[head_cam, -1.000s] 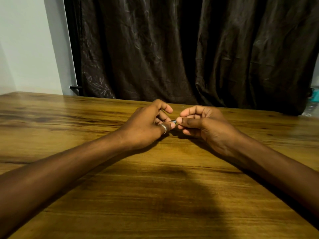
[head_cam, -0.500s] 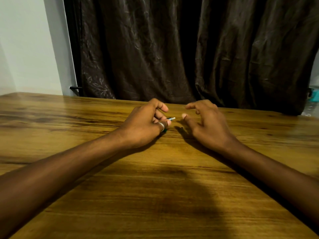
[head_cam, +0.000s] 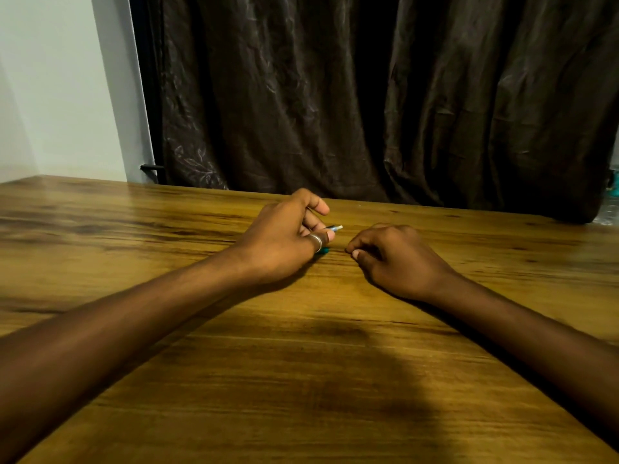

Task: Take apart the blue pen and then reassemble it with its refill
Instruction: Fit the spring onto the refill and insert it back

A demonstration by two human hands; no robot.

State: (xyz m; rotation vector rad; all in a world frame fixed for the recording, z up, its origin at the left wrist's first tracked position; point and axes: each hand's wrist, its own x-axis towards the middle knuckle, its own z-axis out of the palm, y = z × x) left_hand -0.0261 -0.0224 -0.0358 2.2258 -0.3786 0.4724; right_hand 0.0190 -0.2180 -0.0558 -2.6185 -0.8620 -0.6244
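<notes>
My left hand (head_cam: 284, 236), with a ring on one finger, is closed around the blue pen (head_cam: 335, 227). Only the pen's pale, silvery end pokes out to the right past my fingers. A small teal piece (head_cam: 324, 251) shows just under that hand at the table surface; I cannot tell whether it is part of the held pen. My right hand (head_cam: 392, 259) rests on the wooden table (head_cam: 301, 363) a short gap to the right, its fingers curled with thumb and fingertips pinched together. Nothing is visible in that pinch.
A dark curtain (head_cam: 368, 95) hangs right behind the table's far edge. A pale wall (head_cam: 60, 88) is at the left. Something teal (head_cam: 614, 185) sits at the far right edge of view.
My right hand let go of the pen's end, drew away to the right, then dropped to the table with its fingers curled. My left hand stays put with the pen.
</notes>
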